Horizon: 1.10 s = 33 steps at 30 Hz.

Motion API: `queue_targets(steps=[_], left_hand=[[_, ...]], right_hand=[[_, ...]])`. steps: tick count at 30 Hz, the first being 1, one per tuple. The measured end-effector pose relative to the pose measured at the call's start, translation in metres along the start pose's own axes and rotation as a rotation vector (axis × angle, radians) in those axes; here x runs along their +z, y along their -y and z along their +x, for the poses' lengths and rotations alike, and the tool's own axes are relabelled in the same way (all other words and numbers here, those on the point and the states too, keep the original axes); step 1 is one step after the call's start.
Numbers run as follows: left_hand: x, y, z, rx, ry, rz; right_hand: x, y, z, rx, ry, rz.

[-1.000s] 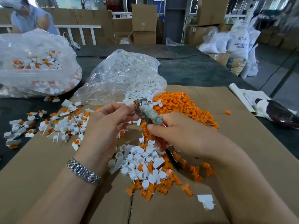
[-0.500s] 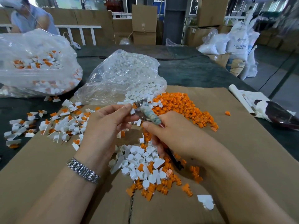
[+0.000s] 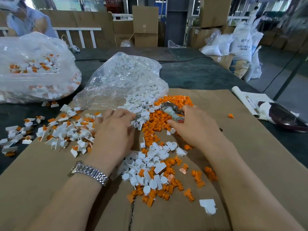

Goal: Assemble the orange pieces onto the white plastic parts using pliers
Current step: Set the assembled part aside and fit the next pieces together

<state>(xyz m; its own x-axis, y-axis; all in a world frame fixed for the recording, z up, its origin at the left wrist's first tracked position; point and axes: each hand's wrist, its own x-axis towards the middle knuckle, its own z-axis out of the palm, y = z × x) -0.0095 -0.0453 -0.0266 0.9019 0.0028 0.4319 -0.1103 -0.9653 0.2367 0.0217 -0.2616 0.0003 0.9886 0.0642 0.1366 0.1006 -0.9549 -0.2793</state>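
My right hand (image 3: 196, 129) grips the pliers (image 3: 172, 110), whose worn jaws point up and left over the heap of orange pieces (image 3: 168, 114). My left hand (image 3: 115, 129) lies palm down, fingers spread, at the edge of the loose white plastic parts (image 3: 141, 112) spilling from a clear bag (image 3: 123, 80). Its fingertips are blurred, so whether they hold a part is unclear. Assembled white-and-orange parts (image 3: 66, 130) lie in a pile to the left. More mixed white and orange pieces (image 3: 153, 170) sit between my forearms.
A brown cardboard sheet (image 3: 233, 147) covers the dark table. At the far left stands a second clear bag (image 3: 33, 69) of assembled parts. A dark red object on white paper (image 3: 280, 115) lies at the right edge. A person sits beyond the table, top left.
My hands have parted. The left hand let go near the plier jaws and dropped left onto the white parts; the right hand carried the pliers right, over the orange heap.
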Motion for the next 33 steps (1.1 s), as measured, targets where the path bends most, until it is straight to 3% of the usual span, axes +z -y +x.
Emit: queue_targets(steps=[4, 11, 13, 16, 18, 22, 26, 29, 33], left_hand=[[0.01, -0.002, 0.003, 0.064, 0.09, 0.117], [0.01, -0.007, -0.004, 0.139, 0.041, 0.053], [0.006, -0.007, -0.004, 0.122, 0.003, -0.044], [0.0, -0.006, -0.005, 0.04, -0.037, -0.255], [-0.004, -0.007, -0.005, -0.038, -0.05, -0.406], [-0.009, -0.008, -0.005, -0.188, 0.024, -0.698], [-0.019, -0.008, -0.005, -0.317, 0.143, -1.083], [-0.022, -0.006, -0.003, -0.422, 0.264, -1.328], [-0.022, -0.002, -0.002, -0.42, 0.321, -1.459]], right_hand=[[0.009, 0.001, 0.003, 0.014, -0.015, -0.143], [0.015, 0.0, 0.006, 0.041, 0.064, -0.137], [0.015, 0.001, 0.006, -0.007, 0.019, -0.105], [0.017, 0.01, 0.006, -0.231, -0.14, -0.073], [0.021, 0.017, 0.006, -0.34, -0.146, -0.108], [0.032, 0.023, 0.007, -0.385, -0.065, -0.221], [0.032, 0.023, 0.007, -0.377, -0.093, -0.21], [0.025, 0.02, 0.005, -0.333, -0.151, 0.022], [0.006, 0.016, -0.001, -0.231, -0.113, 0.67]])
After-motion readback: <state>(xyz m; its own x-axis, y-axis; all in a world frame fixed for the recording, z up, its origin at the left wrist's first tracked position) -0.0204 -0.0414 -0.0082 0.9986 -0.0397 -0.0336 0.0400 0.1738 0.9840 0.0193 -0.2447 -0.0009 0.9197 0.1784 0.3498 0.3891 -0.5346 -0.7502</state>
